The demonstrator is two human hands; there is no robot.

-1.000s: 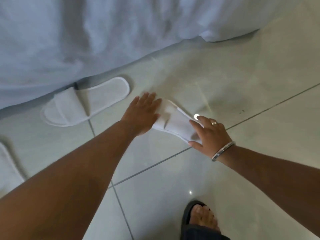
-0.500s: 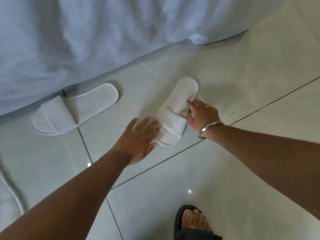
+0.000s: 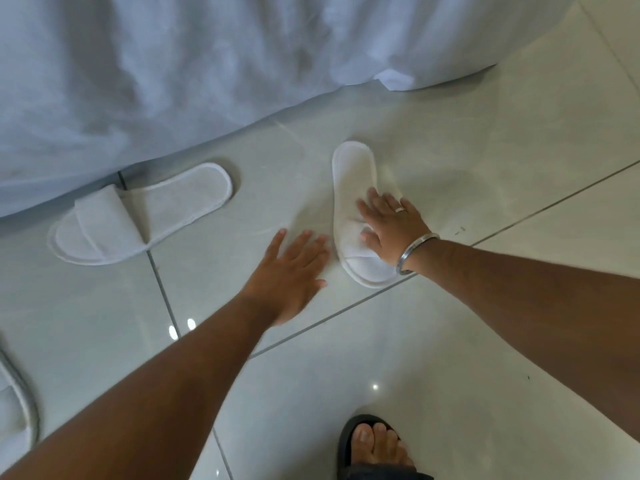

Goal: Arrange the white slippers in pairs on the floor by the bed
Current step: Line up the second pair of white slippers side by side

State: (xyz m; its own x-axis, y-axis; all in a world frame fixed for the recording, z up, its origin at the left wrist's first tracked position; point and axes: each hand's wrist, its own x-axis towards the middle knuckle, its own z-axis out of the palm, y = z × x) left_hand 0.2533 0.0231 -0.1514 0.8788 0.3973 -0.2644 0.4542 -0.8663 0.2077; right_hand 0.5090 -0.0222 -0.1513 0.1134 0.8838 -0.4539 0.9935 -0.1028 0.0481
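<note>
A white slipper (image 3: 353, 174) lies on the tiled floor, heel toward the bed and toe strap toward me. My right hand (image 3: 391, 223), with a ring and a metal bangle, lies on its middle, fingers over the sole and thumb at the strap. To its left, my left hand (image 3: 291, 268) is flat and open just above the tile, a small gap from the slipper's edge. A second white slipper (image 3: 173, 199) lies slantwise farther left, its strap end close to the hanging bed sheet (image 3: 173, 64).
The edge of a third white slipper (image 3: 14, 403) shows at the left border. My foot in a black sandal (image 3: 374, 445) stands at the bottom. Pale glossy floor tiles (image 3: 485, 150) with dark grout lines stretch to the right.
The slipper under my right hand has turned from lying crosswise to pointing heel-first at the bed. My left hand has come off it and moved left.
</note>
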